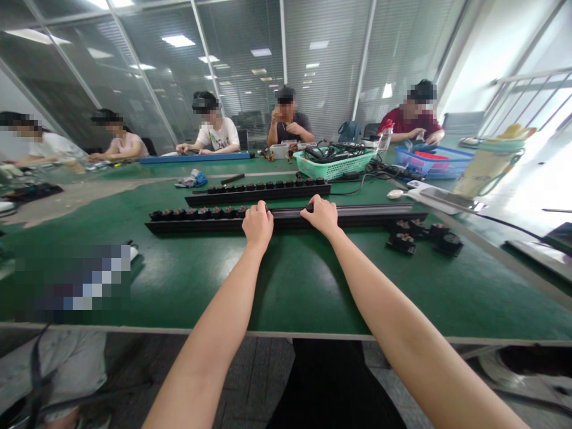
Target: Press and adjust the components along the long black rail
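Note:
A long black rail (201, 226) lies across the green table in front of me, with a row of small black modules (204, 213) seated along its left part. My left hand (258, 226) is closed at the right end of that row, its fingers curled over the top of the rail; most of what they grip is hidden. Farther right, my right hand (322, 215) pinches a small black module (307, 210) at the rail's channel. Several loose black modules (403, 242) rest near the rail's right end.
Behind lies a second black rail (259, 195) filled with modules. A green basket (337, 167) of cables and a blue basket (433, 164) stand farther back. At right are a phone (451, 199) and a large cup (489, 167). Several people sit across the table.

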A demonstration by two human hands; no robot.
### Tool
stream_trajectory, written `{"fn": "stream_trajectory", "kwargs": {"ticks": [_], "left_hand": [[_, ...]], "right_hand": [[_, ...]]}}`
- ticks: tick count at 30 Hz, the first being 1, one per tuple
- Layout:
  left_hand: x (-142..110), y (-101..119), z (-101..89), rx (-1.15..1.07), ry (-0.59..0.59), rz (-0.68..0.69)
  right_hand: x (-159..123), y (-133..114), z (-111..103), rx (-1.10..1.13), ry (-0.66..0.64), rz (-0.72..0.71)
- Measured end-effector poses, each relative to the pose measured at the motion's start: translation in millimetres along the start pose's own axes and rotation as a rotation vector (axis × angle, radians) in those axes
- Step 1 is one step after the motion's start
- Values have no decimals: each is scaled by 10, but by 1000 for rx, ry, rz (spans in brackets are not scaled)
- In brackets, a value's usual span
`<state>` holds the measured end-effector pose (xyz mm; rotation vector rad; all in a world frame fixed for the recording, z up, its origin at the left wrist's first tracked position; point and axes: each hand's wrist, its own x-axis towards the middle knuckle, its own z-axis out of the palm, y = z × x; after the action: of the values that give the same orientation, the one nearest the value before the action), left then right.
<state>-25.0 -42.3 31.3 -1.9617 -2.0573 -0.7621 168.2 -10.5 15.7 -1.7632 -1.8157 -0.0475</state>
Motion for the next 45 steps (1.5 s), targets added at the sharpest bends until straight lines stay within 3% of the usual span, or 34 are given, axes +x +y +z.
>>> {"fn": "stream_trajectory", "kwargs": {"ticks": [45], "left_hand": [[3,-1,-6,5,-8,-4]], "right_hand": [[30,15,-52,-6,-12,-27]]}}
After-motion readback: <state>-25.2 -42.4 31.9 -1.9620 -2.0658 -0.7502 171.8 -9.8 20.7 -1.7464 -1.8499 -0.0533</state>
